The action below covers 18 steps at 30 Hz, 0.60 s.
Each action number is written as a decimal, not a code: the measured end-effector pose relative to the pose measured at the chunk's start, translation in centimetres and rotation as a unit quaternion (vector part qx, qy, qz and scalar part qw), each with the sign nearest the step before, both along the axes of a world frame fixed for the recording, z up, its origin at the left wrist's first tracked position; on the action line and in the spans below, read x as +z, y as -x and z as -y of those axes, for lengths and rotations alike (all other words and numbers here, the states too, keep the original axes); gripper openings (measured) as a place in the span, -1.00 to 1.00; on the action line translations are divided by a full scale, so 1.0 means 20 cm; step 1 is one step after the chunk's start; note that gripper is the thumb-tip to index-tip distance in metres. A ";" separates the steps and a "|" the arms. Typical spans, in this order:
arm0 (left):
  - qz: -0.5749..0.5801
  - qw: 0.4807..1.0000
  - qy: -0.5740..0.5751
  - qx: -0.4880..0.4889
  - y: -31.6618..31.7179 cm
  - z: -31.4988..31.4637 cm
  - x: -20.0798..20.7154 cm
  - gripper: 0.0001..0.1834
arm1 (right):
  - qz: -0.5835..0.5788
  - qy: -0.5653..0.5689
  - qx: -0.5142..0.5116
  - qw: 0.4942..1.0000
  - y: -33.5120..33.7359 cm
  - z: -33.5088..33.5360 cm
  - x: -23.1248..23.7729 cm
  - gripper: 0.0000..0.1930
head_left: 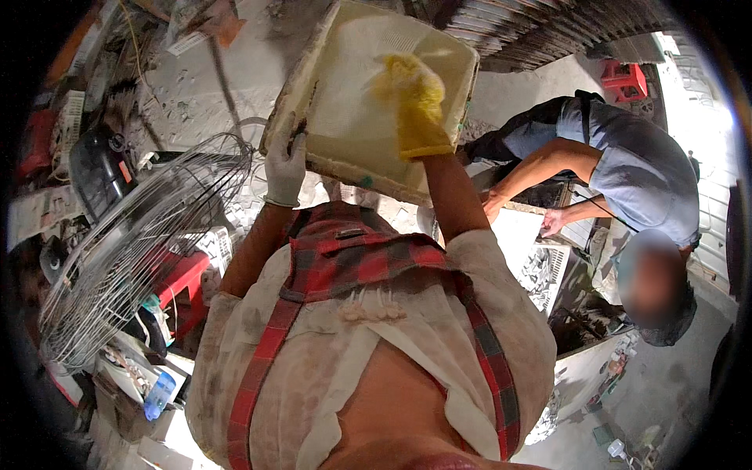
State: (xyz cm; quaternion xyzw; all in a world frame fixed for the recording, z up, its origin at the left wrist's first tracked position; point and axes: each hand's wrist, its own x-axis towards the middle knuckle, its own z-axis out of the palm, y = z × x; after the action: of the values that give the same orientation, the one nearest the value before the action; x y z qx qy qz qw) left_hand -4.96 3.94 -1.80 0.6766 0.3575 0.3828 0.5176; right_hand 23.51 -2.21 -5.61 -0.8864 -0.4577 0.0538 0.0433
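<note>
A large, shallow, cream-coloured rectangular tray with worn raised rims is held out in front of my chest, turned at a slant. My left hand, in a white glove with dark fingertips, grips its left rim near the close corner. Over the tray's inside is my right hand, covered by a yellow glove that reaches past the wrist. Motion smears the fingers of that glove, so whether they hold anything cannot be made out. Faint ribbed marks show on the tray's far inner surface.
To the left stands a wire fan cage, with a red plastic stool behind it. A co-worker in a grey shirt bends over at the right, hands at a white basket of small pieces. Corrugated sheeting lies beyond the tray.
</note>
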 end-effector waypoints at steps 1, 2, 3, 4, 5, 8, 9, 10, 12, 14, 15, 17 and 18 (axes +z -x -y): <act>-0.008 1.000 -0.022 0.004 -0.01 0.00 0.01 -0.57 | 0.004 -0.015 0.007 1.000 -0.03 0.00 0.08 -0.54; -0.017 0.999 -0.045 0.006 -0.01 -0.01 0.01 -0.56 | 0.007 -0.021 0.009 1.000 -0.05 0.01 0.14 -0.55; -0.026 0.997 -0.068 0.008 -0.01 -0.03 0.01 -0.54 | 0.005 -0.020 0.010 1.000 -0.06 0.01 0.17 -0.55; 0.003 1.000 -0.024 0.011 -0.03 -0.02 -0.01 -0.60 | 0.005 -0.007 0.002 1.000 -0.07 0.03 0.18 -0.55; -0.019 1.000 -0.014 -0.001 -0.05 0.00 0.01 -0.62 | 0.000 0.014 -0.010 1.000 -0.08 0.05 0.14 -0.55; -0.054 0.994 -0.090 -0.018 -0.09 0.00 0.04 -0.73 | -0.022 0.092 -0.046 0.994 -0.09 0.08 -0.01 -0.55; -0.071 0.991 -0.108 -0.026 -0.05 0.02 0.02 -0.73 | -0.029 0.111 -0.050 0.992 -0.07 0.08 -0.07 -0.55; -0.087 0.988 -0.127 -0.035 -0.02 0.03 0.00 -0.74 | -0.038 0.119 -0.056 0.991 -0.02 0.12 -0.04 -0.55; -0.086 0.985 -0.150 -0.023 -0.05 -0.07 -0.04 -0.74 | -0.030 0.111 -0.056 0.992 -0.07 0.03 0.04 -0.54; -0.103 0.982 -0.159 -0.012 -0.06 -0.10 -0.02 -0.71 | -0.010 0.105 -0.051 0.993 -0.16 0.04 0.12 -0.53; -0.086 0.943 -0.321 0.009 -0.09 -0.17 -0.13 -0.71 | 0.043 0.079 -0.031 0.995 -0.30 0.06 0.13 -0.52; -0.032 0.998 -0.059 -0.019 -0.04 -0.20 -0.23 -0.70 | 0.071 0.076 0.003 0.995 -0.21 0.10 0.41 -0.52; 0.002 0.996 0.076 -0.043 -0.06 -0.20 -0.24 -0.70 | 0.096 0.081 0.009 0.992 -0.17 0.19 0.58 -0.52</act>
State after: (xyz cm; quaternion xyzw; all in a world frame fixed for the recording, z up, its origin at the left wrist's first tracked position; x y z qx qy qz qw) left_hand -3.73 7.91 -6.61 0.6488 0.3554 0.3333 0.5845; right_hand 26.87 -6.10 6.00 -0.8841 -0.4615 0.0056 -0.0733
